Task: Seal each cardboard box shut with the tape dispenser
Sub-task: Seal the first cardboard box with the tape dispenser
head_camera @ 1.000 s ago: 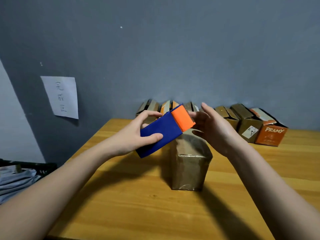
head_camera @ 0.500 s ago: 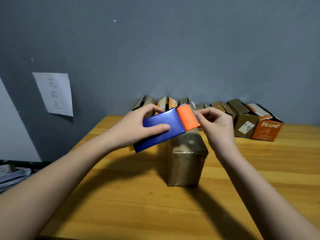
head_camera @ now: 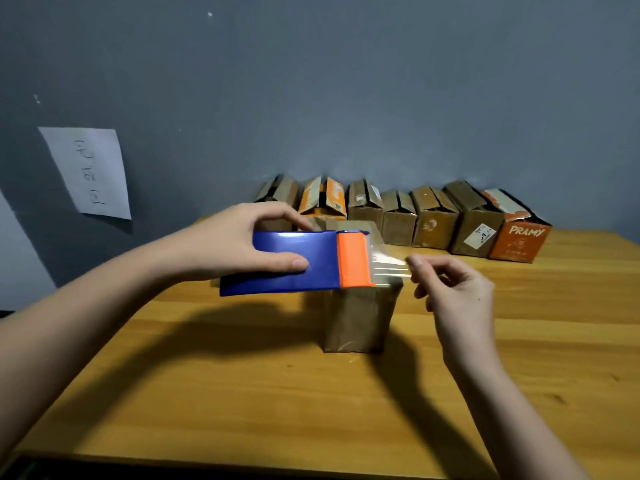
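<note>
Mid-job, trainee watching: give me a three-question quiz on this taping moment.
1. True or false: the left hand grips the dispenser.
2. What does the right hand pinch? A) a box flap B) the tape C) the paper on the wall
3. Fill in: the dispenser is held above the near ____, apart from the back row.

Key: 1 true; 2 B; 3 box.

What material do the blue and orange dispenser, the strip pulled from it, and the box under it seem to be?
Dispenser: likely plastic, smooth with a soft sheen. Strip: clear, glossy film; the box shows through it. Box: brown cardboard, matt, though its front looks slightly shiny, perhaps already taped.
</note>
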